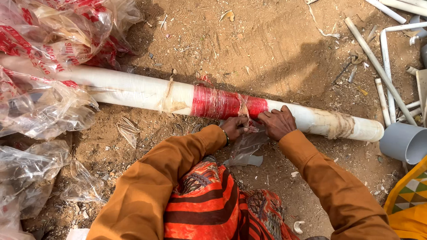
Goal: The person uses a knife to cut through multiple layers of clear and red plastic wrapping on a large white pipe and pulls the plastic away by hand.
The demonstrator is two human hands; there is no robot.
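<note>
We crouch over a white pipe bundle (147, 93) lying across the sandy ground (275, 40). Our left hand (235, 128) pinches clear plastic wrap (247, 146) at the bundle's near edge, fingers closed on it. Our right hand (278, 123) rests curled on the pipe beside the red tape band (222, 104). Crumpled clear bags with red print (49, 40) heap at upper left; a grey pipe end (402, 142) lies right
</note>
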